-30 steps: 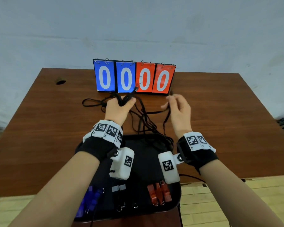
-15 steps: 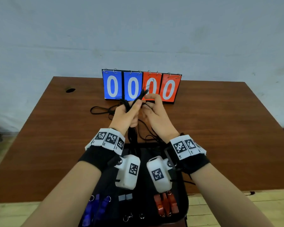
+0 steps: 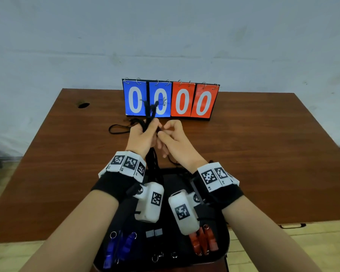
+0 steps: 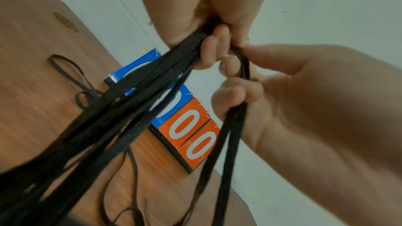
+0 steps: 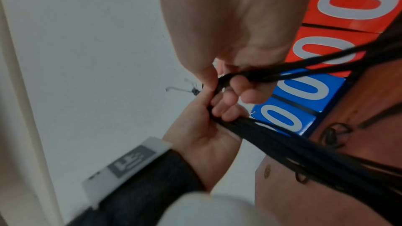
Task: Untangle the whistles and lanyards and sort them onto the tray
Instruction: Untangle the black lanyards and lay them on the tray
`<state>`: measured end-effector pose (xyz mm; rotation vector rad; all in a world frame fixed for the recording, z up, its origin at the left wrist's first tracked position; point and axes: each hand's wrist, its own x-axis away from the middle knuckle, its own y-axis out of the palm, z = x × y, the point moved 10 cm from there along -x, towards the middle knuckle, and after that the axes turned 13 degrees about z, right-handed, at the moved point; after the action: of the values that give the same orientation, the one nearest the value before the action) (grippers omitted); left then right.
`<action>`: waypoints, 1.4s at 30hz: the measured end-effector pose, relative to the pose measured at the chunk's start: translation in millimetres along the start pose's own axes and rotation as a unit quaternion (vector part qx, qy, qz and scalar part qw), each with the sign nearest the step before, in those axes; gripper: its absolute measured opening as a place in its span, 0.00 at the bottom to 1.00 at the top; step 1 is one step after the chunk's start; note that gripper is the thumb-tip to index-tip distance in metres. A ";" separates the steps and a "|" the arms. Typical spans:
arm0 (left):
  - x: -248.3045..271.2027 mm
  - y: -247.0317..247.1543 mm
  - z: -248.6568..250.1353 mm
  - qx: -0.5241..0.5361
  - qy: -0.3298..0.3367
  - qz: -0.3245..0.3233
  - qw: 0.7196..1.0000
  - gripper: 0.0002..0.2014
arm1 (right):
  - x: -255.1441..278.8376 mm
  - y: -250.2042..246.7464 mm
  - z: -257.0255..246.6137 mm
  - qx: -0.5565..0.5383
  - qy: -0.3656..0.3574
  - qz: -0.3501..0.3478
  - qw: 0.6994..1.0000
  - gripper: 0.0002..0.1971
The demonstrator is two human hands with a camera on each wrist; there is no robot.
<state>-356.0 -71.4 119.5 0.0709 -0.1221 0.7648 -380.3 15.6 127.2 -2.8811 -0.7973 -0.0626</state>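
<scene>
My left hand (image 3: 145, 132) is raised above the table and grips a thick bundle of black lanyards (image 4: 139, 102), whose ends stick up past the fist. Right beside it, my right hand (image 3: 172, 134) pinches a thinner pair of lanyard strands (image 4: 237, 119) that hang down toward the tray. The bundle (image 5: 293, 145) fans out below the left fist. The black tray (image 3: 222, 252) lies at the near table edge. It holds blue whistles (image 3: 118, 246) at its left, red whistles (image 3: 203, 241) at its right and small metal rings (image 3: 155, 258) in between.
A flip scoreboard (image 3: 171, 99) reading 0000 stands at the back of the brown table (image 3: 263, 154), close behind my hands. A loose black lanyard loop (image 3: 118, 128) lies on the table left of my hands. A cable hole (image 3: 83, 105) sits far left.
A second ago my hands were apart, the right holding a strand out to the side. They came together over the middle, and my right hand now pinches strands just beside the left fist.
</scene>
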 end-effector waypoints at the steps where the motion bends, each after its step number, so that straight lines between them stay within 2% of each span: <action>1: -2.7 -4.1 -0.9 0.005 -0.009 0.022 1.000 0.17 | 3.3 1.8 3.1 -0.002 0.005 -0.013 1.000 0.05; 3: -8.4 -14.7 -1.0 0.035 -0.032 0.066 0.997 0.19 | 9.1 2.6 15.9 0.038 0.008 -0.033 0.999 0.03; 7: -14.5 -28.4 0.0 0.183 -0.105 0.073 0.975 0.17 | 12.2 -21.3 43.5 0.129 0.018 -0.018 0.991 0.13; 10: -21.5 -46.8 1.0 0.107 -0.083 0.089 0.987 0.18 | 8.2 -55.4 55.6 0.179 0.042 0.025 0.983 0.15; 15: -25.0 -68.6 -1.6 0.015 -0.066 0.134 0.989 0.17 | -3.3 -125.0 71.9 0.240 0.075 0.181 0.951 0.19; 17: -24.3 -70.1 -2.8 -0.022 -0.063 0.130 0.989 0.16 | -2.3 -134.9 74.4 0.223 0.099 0.204 0.948 0.17; 19: -19.5 -54.5 -3.7 -0.076 -0.051 0.072 0.993 0.12 | -1.6 -120.9 76.5 0.140 0.136 0.170 0.966 0.15; 21: -5.9 -24.3 -8.8 -0.120 -0.042 -0.036 0.991 0.07 | -2.5 -93.1 72.2 0.040 0.165 0.119 0.978 0.13; 23: 12.9 2.9 -16.4 -0.166 -0.037 -0.128 0.977 0.02 | -2.6 -63.2 63.1 -0.045 0.186 0.075 0.979 0.15; 25: 25.0 17.9 -23.1 -0.202 -0.028 -0.171 0.964 0.06 | -0.9 -39.4 53.0 -0.105 0.205 0.043 0.972 0.16; 27: 27.6 20.0 -25.9 -0.239 -0.012 -0.173 0.955 0.10 | 1.4 -27.2 48.6 -0.115 0.215 0.023 0.970 0.15; 30: 28.0 17.4 -27.6 -0.271 0.012 -0.184 0.945 0.05 | 3.5 -22.0 48.2 -0.097 0.222 0.008 0.970 0.15; 32: 27.6 13.8 -30.5 -0.267 0.007 -0.189 0.945 0.09 | 4.6 -18.4 46.8 -0.095 0.223 -0.007 0.970 0.14; 35: 25.5 8.9 -34.6 -0.258 -0.011 -0.187 0.948 0.08 | 5.7 -12.6 45.2 -0.098 0.215 -0.037 0.971 0.13; 39: 14.2 1.0 -37.1 -0.155 -0.082 -0.142 0.974 0.13 | 13.1 -11.2 60.9 -0.060 0.247 -0.082 0.964 0.09; 42: 5.4 -6.9 -29.1 -0.112 -0.092 -0.101 0.984 0.15 | 21.3 -17.9 81.0 0.037 0.258 -0.113 0.959 0.16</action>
<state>-345.0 -69.5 91.2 -0.0598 -0.3700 0.5361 -371.2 54.3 51.4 -2.5034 -0.9774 -0.7549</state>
